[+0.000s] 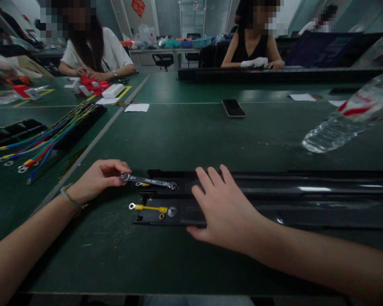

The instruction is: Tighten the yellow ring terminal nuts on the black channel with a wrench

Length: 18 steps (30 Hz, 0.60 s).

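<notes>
Pinched in my left hand (107, 176) is the open end of a silver combination wrench (148, 181). Its ring end sits around a nut or stud on the far black metal channel (274, 187). My right hand (221, 208) lies with spread fingers across both channels, thumb at the front edge of the near channel (306, 212). In the near channel a short yellow wire (151, 208) with ring terminals lies by a stud with a washer (172, 211). A loose brass nut (161, 216) is beside it. Another yellow wire's end shows partly beneath the wrench.
A water bottle (347, 114) stands at right, and a phone (233, 108) lies beyond the channels. Bundled coloured wires (51, 140) with ring terminals lie at left. Two people sit across the green table (178, 136); a long black bar (274, 75) lies near one.
</notes>
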{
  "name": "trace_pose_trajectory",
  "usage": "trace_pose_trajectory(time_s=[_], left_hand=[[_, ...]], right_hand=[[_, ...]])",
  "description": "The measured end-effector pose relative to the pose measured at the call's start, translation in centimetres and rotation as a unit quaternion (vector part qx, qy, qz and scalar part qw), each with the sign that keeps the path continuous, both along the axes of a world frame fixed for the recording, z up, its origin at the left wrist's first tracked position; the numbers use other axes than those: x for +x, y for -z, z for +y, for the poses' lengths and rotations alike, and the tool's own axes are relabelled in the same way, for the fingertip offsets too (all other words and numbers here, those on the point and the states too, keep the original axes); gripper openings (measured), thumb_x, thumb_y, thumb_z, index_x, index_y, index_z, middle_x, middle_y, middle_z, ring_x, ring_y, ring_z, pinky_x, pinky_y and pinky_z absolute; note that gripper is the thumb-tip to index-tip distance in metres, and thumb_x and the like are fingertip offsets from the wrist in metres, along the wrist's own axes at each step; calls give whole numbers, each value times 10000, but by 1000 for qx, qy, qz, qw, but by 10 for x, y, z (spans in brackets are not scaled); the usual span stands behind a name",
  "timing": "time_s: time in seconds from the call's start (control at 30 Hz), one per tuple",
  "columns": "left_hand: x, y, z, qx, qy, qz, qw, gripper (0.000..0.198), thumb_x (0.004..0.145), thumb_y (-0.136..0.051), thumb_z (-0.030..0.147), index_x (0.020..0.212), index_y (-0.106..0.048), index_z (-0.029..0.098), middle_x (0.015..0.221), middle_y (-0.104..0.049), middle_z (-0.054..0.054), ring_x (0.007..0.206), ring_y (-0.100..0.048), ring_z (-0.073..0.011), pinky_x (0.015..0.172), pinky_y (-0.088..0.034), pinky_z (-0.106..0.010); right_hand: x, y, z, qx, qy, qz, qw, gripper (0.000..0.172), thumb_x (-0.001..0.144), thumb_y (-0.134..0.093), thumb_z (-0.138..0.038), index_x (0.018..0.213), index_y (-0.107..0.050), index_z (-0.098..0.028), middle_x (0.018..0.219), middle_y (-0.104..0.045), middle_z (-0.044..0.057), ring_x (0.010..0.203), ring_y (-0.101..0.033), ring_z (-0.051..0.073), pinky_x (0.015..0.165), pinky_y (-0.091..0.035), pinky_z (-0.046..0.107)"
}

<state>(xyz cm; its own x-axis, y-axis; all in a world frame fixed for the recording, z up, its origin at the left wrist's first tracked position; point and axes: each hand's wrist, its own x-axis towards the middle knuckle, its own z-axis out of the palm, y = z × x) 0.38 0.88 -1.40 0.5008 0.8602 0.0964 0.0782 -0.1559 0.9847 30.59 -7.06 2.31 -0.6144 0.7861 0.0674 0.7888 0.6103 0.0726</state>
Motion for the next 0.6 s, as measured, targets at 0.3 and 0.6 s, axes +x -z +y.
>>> trace_pose_trajectory(time_s=[0.3, 0.6], left_hand=[[5, -5, -4, -12, 119, -24, 993, 201, 632, -727, 269, 765, -612, 173, 652, -535, 4, 635, -477, -133, 543, -372, -225], [5, -5, -5, -23, 139, -13, 990, 201, 616, -738, 269, 762, -620, 196, 649, -526, 15, 639, -476, -133, 566, -373, -238]], right_hand=[[-1, 0, 1, 4, 0, 4, 1000, 646, 661, -425, -625, 1010, -569, -100, 1276, -378, 243, 1154, -327, 395, 938, -180, 563], [0, -1, 1, -3, 0, 0, 1000, 644, 655, -429, -626, 1005, -574, -105, 1266, -391, 244, 1148, -338, 395, 934, -191, 564]])
